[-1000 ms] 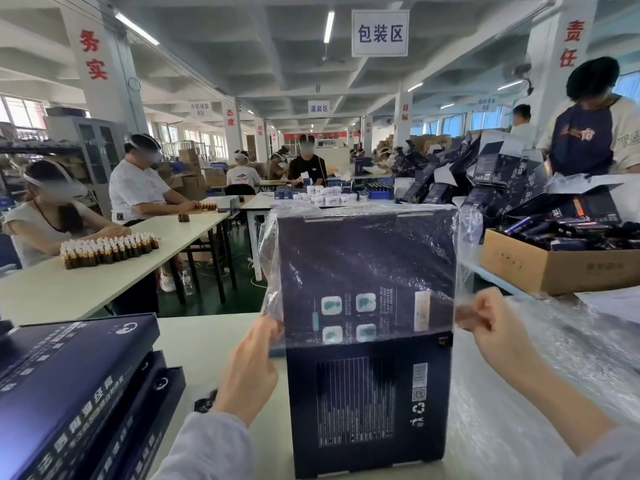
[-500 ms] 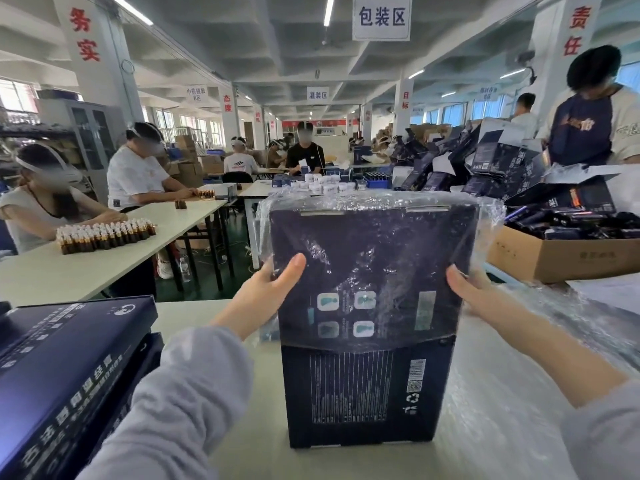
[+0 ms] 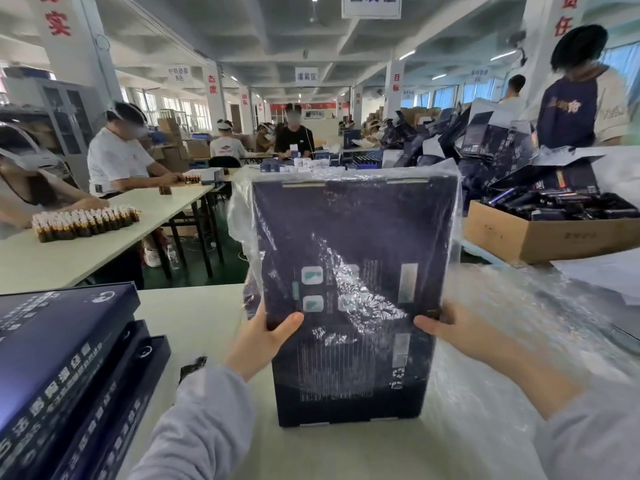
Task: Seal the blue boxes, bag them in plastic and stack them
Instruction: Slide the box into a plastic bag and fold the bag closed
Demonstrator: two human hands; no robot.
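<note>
A large dark blue box [image 3: 349, 237] stands upright on the white table [image 3: 194, 313] right in front of me. A clear plastic bag [image 3: 242, 216] covers its top and reaches well down its sides. My left hand [image 3: 263, 337] grips the box's left edge, thumb across the front over the plastic. My right hand [image 3: 446, 332] grips the right edge at the same height. The bottom strip of the box looks bare of plastic.
A stack of blue boxes [image 3: 59, 368] lies at my left. Loose clear plastic bags [image 3: 519, 341] cover the table at my right. A cardboard carton [image 3: 540, 233] with dark items stands at back right. Other people work at tables behind.
Both hands slid down the box's sides, drawing the plastic bag lower over it. My thumbs now wrap onto the front face.
</note>
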